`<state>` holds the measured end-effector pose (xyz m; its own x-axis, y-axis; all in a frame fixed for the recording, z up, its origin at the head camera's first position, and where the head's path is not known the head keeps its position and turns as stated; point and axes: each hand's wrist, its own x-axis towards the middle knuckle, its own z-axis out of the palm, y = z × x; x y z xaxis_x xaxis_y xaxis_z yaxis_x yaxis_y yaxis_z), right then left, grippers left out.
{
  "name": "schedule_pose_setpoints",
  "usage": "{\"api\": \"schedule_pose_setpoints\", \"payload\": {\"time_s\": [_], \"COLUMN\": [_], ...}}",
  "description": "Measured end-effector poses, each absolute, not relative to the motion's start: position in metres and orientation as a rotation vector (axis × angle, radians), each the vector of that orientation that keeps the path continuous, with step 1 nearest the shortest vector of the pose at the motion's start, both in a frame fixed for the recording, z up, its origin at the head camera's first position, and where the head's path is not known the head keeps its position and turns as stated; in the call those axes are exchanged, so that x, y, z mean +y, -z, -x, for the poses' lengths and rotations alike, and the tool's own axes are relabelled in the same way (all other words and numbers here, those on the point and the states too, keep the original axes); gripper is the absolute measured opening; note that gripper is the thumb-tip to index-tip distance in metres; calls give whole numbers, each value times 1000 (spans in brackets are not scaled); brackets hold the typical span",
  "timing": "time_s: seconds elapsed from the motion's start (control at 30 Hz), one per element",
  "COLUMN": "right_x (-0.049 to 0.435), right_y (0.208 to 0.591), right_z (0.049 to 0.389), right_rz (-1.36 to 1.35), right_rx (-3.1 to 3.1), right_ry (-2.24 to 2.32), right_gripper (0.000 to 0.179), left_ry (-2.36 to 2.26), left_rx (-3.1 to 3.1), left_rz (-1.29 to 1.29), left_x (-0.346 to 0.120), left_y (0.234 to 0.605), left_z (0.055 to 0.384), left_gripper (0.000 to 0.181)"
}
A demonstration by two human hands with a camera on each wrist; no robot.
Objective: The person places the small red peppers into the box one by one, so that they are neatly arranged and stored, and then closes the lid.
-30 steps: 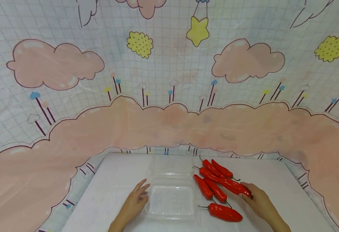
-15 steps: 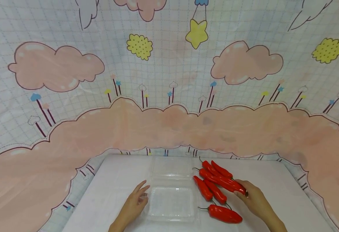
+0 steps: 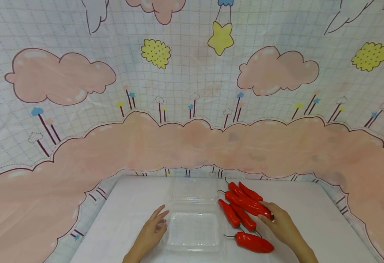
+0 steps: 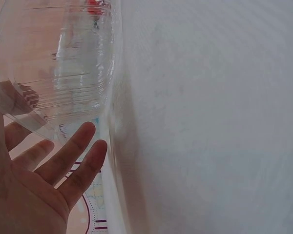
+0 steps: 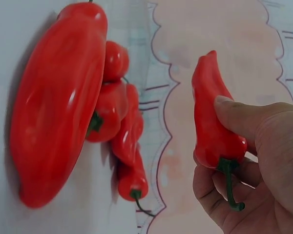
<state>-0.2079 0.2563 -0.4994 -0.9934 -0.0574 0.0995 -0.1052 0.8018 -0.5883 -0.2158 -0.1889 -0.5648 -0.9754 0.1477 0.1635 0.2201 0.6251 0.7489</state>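
My right hand (image 3: 278, 221) pinches a red chili pepper (image 5: 212, 122) between thumb and fingers, above the table. Its curved green stem (image 5: 229, 190) points back toward the palm in the right wrist view. Held this way, the pepper overlaps others behind it in the head view. On the left, my left hand (image 3: 150, 230) has relaxed, spread fingers beside a clear plastic clamshell box (image 3: 193, 250). Its fingertips (image 4: 88, 130) are right by the box wall in the left wrist view. The box stands with its lid (image 3: 193, 190) folded back, away from me.
Several more red chili peppers lie right of the box, including a large one (image 3: 254, 242) nearest me and a slimmer one (image 3: 229, 213) close to the box's side. They rest on a white table (image 3: 313, 204). Behind it hangs a cloud-patterned cloth (image 3: 192, 142).
My right hand has moved left with the chili pepper, toward the box and over the other peppers. The left hand stays put beside the box.
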Motion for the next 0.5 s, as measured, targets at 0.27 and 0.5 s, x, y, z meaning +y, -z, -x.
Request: {"api": "schedule_pose_setpoints", "payload": {"time_s": [0.27,0.5], "right_x": [239,226], "right_y": [493,491], "right_z": [209,210], "right_rz": [-143,-141], "right_rx": [-2910,-2906], "right_ry": [-994,-1048], "right_gripper": [55,56], "left_ry": [1287,1282], "left_rx": [-2758,-2745], "left_rz": [298,311], "left_x": [-188,-188], "left_y": [562,561], "left_z": [214,213], "left_gripper": [48,48]}}
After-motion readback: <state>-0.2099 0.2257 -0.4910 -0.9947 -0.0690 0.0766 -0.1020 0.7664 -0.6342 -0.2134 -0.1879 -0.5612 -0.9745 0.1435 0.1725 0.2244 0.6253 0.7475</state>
